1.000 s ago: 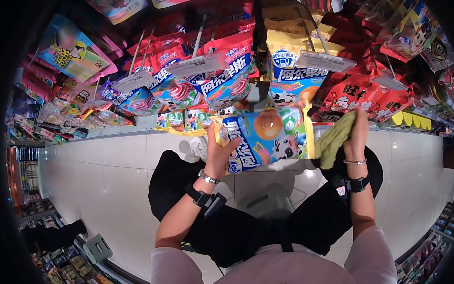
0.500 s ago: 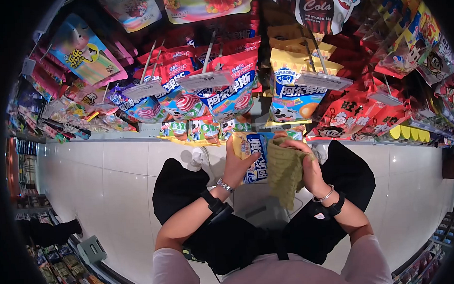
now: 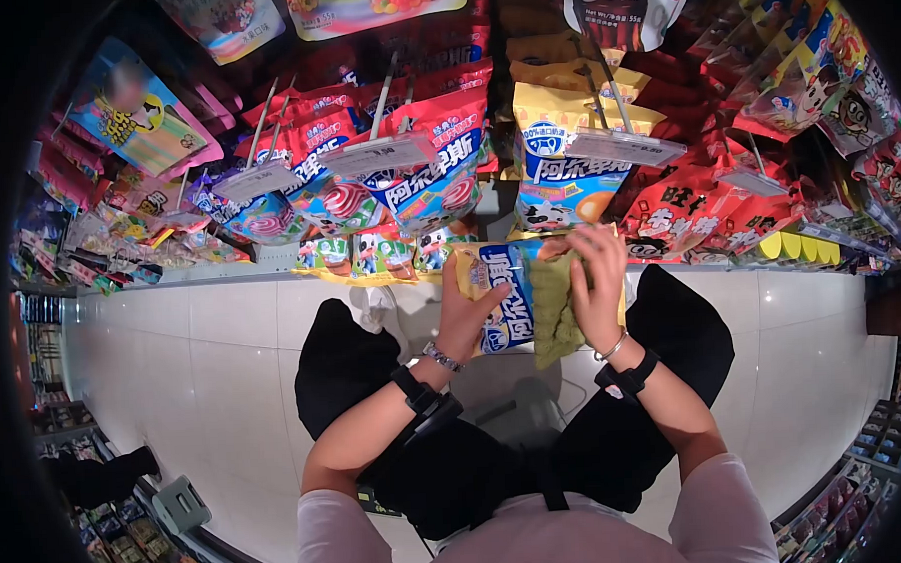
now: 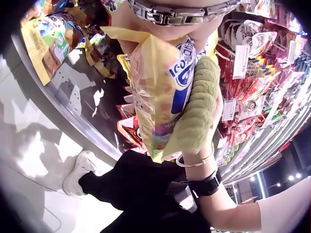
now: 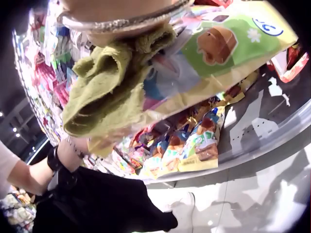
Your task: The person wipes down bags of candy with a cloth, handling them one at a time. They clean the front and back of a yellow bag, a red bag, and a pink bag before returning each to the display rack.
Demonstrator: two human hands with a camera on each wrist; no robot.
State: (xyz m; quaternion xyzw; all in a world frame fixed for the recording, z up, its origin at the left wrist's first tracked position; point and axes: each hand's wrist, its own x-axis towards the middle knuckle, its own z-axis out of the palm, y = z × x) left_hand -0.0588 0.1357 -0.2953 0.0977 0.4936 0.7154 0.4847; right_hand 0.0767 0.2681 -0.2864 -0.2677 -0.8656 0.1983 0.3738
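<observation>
My left hand (image 3: 462, 316) grips one end of a yellow and blue candy bag (image 3: 511, 297), with the thumb across its printed front. On the bag's other half my right hand (image 3: 600, 288) holds a green cloth (image 3: 554, 313) against the surface, its fingers reaching toward the far edge. In the left wrist view the ridged cloth (image 4: 198, 109) lies along the bag's face (image 4: 155, 82). Bunched folds of the cloth (image 5: 104, 97) show below the bracelet in the right wrist view, where the bag (image 5: 194, 73) shows a brown candy picture.
Red candy bags (image 3: 432, 168) and a matching yellow bag (image 3: 556, 174) hang on hooks behind price tags (image 3: 624, 146). Several small yellow packs (image 3: 380, 254) lie on the bottom shelf. Red packets (image 3: 706, 208) fill the right side. Tiled floor (image 3: 195, 360) lies below.
The right hand, with the cloth, has come in from beyond the bag's right edge onto its front, then shifted slightly up. The left hand keeps its hold on the bag.
</observation>
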